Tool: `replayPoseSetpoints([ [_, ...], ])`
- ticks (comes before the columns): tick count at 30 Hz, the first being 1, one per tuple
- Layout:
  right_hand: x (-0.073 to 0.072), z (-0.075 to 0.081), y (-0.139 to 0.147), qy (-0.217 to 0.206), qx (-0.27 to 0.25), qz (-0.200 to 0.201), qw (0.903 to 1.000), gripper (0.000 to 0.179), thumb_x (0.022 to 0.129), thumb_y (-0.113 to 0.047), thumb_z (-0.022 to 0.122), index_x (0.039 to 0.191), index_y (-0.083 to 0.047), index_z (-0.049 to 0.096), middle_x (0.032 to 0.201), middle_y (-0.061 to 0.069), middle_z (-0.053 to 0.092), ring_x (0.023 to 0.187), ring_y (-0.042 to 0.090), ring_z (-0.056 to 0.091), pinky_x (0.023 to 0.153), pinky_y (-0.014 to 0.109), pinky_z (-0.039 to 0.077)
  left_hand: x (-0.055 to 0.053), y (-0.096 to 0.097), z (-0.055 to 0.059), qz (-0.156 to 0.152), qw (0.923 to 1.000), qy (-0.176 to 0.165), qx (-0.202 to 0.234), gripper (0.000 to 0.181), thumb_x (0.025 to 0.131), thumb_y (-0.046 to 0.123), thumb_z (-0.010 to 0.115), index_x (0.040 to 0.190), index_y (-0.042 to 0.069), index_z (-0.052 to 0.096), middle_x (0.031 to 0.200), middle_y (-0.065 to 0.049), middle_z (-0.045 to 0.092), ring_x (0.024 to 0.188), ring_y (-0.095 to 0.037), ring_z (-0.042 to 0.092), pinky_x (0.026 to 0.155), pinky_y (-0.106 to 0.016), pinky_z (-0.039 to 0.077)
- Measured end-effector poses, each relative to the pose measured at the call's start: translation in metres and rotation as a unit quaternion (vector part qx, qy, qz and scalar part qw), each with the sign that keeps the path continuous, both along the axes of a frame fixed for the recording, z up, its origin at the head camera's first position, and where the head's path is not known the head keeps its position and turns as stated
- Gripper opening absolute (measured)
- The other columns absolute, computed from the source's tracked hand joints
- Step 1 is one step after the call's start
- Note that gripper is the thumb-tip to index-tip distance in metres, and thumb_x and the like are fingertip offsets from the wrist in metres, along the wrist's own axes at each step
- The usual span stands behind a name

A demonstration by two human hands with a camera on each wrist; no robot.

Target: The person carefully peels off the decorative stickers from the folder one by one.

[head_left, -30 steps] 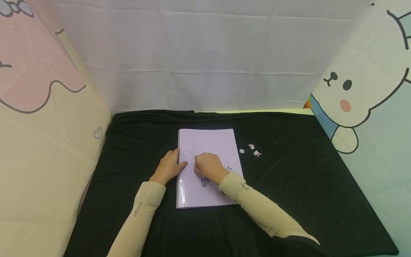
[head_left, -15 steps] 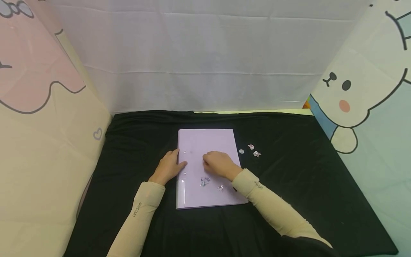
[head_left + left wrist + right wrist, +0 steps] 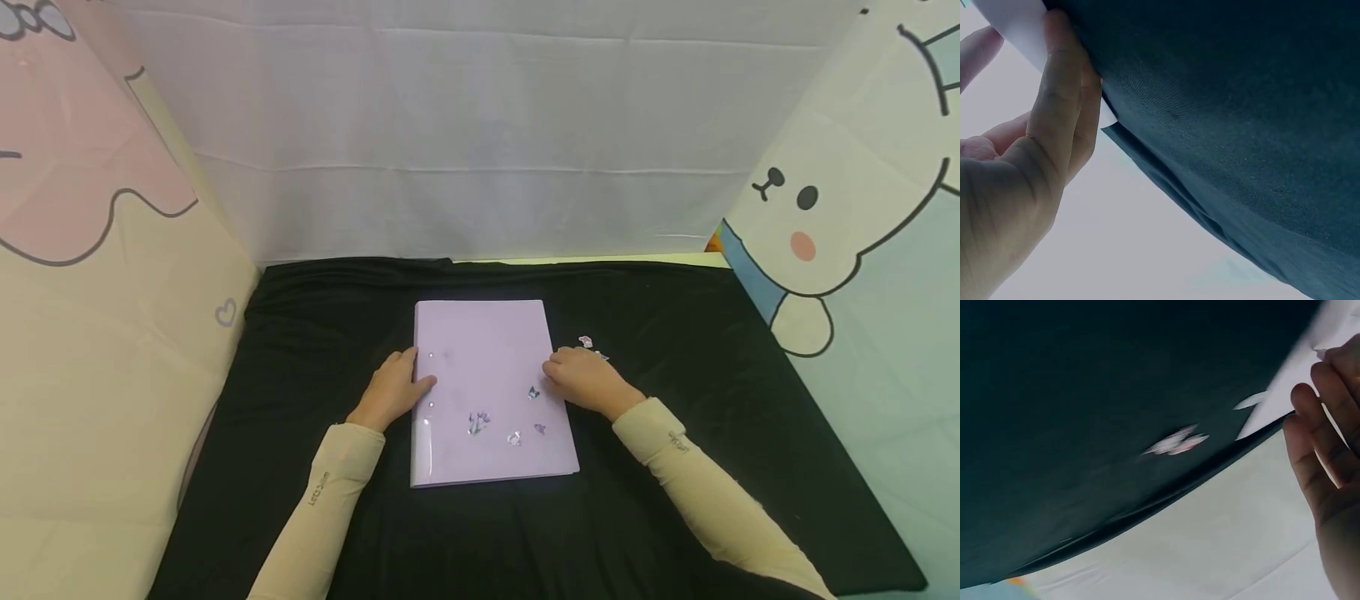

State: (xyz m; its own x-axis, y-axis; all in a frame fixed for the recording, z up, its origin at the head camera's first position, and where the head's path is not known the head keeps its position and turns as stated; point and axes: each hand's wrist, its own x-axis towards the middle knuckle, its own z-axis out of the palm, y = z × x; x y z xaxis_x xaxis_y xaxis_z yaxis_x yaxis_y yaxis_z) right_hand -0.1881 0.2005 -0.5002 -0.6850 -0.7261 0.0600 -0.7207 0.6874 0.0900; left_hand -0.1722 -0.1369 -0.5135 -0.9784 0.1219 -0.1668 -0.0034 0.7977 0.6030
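A pale lilac folder [image 3: 480,342] lies on a black cloth, with several small decorative stickers [image 3: 477,423] on its lower half. My left hand [image 3: 390,387] rests along the folder's left edge, thumb on the cover; in the left wrist view its fingers [image 3: 1063,94] lie straight against the edge. My right hand [image 3: 588,379] is over the folder's right edge, beside a butterfly sticker [image 3: 533,392]. In the right wrist view, its outer fingers [image 3: 1310,469] bend loosely. A tiny pale tip [image 3: 1320,354] shows by the index finger; whether it is a nail or something pinched cannot be told.
Loose stickers lie on the cloth right of the folder: a pinkish one [image 3: 586,342], another partly behind the right hand, and a pale one [image 3: 1250,400] near the folder's edge. Black cloth [image 3: 712,400] surrounds the folder. A white curtain [image 3: 480,150] hangs behind.
My right hand has moved right across the folder, from its middle to its right edge, uncovering the stickers below. The left hand and the folder have stayed in place.
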Motion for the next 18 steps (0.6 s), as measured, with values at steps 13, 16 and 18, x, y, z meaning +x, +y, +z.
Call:
replayPoseSetpoints([
  [13,0.025,-0.005,0.082,0.007,-0.019,-0.049,0.9986,0.012,0.081,-0.005,0.078,0.078,-0.013,0.069,0.07,-0.002,0.061,0.064,0.018,0.051,0.06,0.035,0.048,-0.002,-0.004,0.0,-0.003,1.0,0.003,0.004,0.073,0.095,0.025,0.07,0.15,-0.008,0.035,0.142,-0.031,0.045,0.124,-0.044,0.052,0.101,-0.056,0.044],
  [16,0.028,-0.003,0.088,-0.008,-0.014,-0.066,0.9977,0.013,0.081,-0.005,0.078,0.078,-0.013,0.069,0.071,-0.002,0.06,0.065,0.018,0.051,0.062,0.035,0.048,-0.001,-0.002,-0.001,-0.005,1.0,-0.001,0.005,0.073,0.095,0.025,0.069,0.15,-0.008,0.034,0.143,-0.031,0.044,0.126,-0.044,0.05,0.102,-0.057,0.043],
  [18,0.029,-0.003,0.09,-0.014,-0.013,-0.072,0.9972,0.013,0.082,-0.005,0.078,0.079,-0.013,0.068,0.072,-0.001,0.06,0.066,0.019,0.052,0.062,0.036,0.049,-0.002,-0.001,-0.002,-0.005,1.0,-0.003,0.005,0.073,0.095,0.025,0.069,0.151,-0.007,0.034,0.143,-0.031,0.044,0.126,-0.044,0.05,0.103,-0.056,0.042],
])
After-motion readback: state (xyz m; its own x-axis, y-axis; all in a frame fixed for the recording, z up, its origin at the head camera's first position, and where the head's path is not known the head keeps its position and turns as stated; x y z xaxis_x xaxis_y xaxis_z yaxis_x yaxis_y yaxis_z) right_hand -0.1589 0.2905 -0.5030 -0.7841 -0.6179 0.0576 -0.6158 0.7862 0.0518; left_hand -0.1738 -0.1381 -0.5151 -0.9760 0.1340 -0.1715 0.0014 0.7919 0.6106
